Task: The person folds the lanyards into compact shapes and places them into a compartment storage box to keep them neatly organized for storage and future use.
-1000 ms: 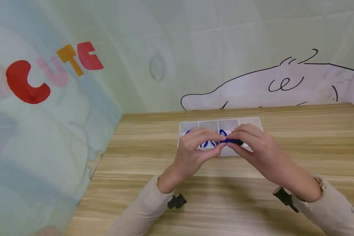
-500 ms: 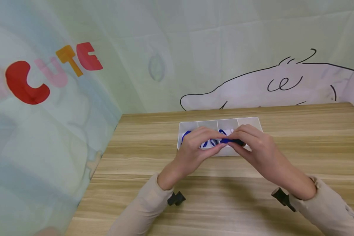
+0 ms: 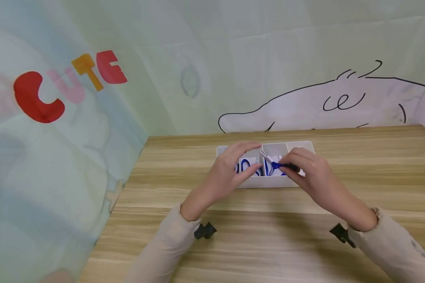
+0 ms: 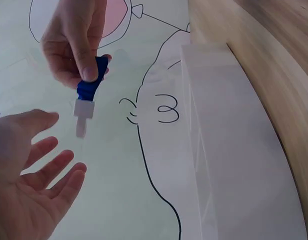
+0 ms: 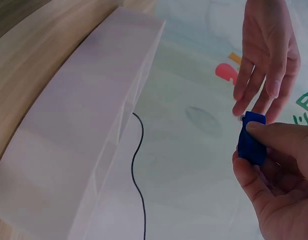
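Note:
My right hand (image 3: 313, 173) pinches a folded blue strap with a white end piece (image 4: 89, 90) between thumb and fingers. The narrow white tip points towards my left hand, above the tray. In the right wrist view the blue strap (image 5: 252, 140) shows under the thumb, its white end mostly hidden. My left hand (image 3: 226, 169) is beside it with thumb and fingers spread and nothing held. Below the hands stands a white divided tray (image 3: 269, 181), holding similar blue loops (image 3: 246, 164) with white parts in several compartments.
The tray stands near the back edge of a wood-grain table (image 3: 269, 239). Behind and to the left hang printed cloth walls (image 3: 198, 47). Black wrist camera mounts (image 3: 205, 230) stick out from both sleeves.
My left hand has let go of the strap and drawn back leftward, its fingers spreading. The strap stays in my right hand, and its white end now shows.

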`<state>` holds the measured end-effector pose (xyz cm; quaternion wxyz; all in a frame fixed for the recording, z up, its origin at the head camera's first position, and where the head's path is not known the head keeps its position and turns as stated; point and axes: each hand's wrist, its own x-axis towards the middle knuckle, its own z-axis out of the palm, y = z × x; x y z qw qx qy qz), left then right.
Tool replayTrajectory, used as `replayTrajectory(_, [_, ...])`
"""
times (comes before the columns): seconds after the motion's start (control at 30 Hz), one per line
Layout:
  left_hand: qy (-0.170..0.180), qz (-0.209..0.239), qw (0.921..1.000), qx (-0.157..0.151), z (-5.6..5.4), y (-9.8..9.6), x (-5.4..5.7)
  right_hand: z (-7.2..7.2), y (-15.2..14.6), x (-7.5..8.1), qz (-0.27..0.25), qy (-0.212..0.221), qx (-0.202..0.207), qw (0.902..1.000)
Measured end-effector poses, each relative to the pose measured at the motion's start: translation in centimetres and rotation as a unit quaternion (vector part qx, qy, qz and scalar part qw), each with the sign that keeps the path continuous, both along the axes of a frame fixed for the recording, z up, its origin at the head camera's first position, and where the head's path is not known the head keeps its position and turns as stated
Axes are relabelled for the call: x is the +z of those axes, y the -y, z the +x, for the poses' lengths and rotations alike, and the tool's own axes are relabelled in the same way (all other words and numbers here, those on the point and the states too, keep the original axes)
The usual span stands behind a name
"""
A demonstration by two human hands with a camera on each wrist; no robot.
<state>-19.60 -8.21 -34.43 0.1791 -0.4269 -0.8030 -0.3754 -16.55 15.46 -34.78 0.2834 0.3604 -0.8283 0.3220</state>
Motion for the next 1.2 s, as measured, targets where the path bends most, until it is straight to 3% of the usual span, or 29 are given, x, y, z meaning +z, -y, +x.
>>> replayTrajectory(0.2, [0.036,0.004,0.9967,0.072,-0.8,1.6,-0.4,-1.0,-0.9,-0.7,-0.006,0.005,-0.016,0.9998])
replayTrajectory(0.37, [0.061,0.009,0.9897,0.130,-1.6,3.0,-1.0,-1.9,-1.6,-1.3,-0.001,0.013,-0.042,0.9990])
replayTrajectory(0.47, [0.094,0.013,0.9803,0.173,-2.1,3.6,-1.5,-2.3,-1.9,-1.6,0.004,0.020,-0.059,0.9980])
replayTrajectory(0.63, [0.173,0.019,0.9557,0.237,-2.8,4.5,-2.3,-2.6,-2.2,-1.9,0.006,0.053,-0.086,0.9948])
replayTrajectory(0.83, [0.213,-0.019,0.9419,0.259,-3.5,5.2,-2.9,-3.3,-2.9,-2.5,0.014,0.092,-0.114,0.9892])
replayTrajectory(0.97, [0.219,-0.050,0.9384,0.263,-4.1,5.6,-3.4,-3.8,-3.4,-3.0,0.023,0.108,-0.134,0.9848])
replayTrajectory(1.2, [0.214,-0.065,0.9361,0.272,-4.7,5.9,-4.0,-4.3,-3.9,-3.7,0.023,0.145,-0.156,0.9768])
